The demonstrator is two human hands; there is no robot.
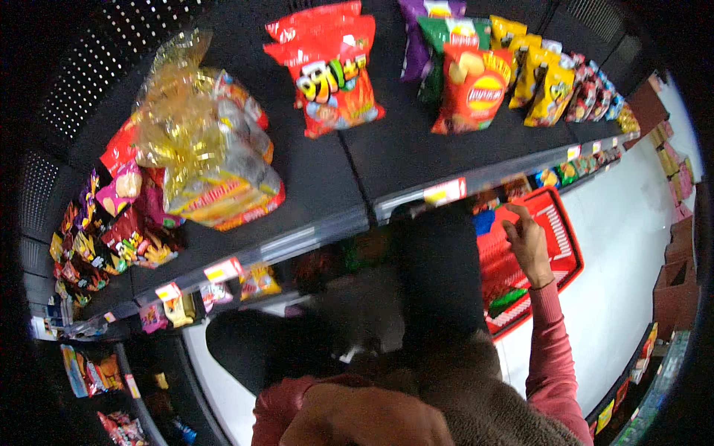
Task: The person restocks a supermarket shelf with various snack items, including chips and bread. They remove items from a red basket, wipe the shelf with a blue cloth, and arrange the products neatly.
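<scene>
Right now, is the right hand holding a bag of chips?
No, the right hand is on the rim of the red basket, away from the bags.

Red plastic shopping basket (554,245) down low by the dark shelf edge, tilted, its open mesh walls showing. Its near rim sits right under the fingers. Inside lie a green packet (507,300) and a blue one (483,221).

a dark shelf (327,178) carries red snack bags (331,70), a clear wrapped bundle (208,160) and yellow bags (547,85).
</scene>
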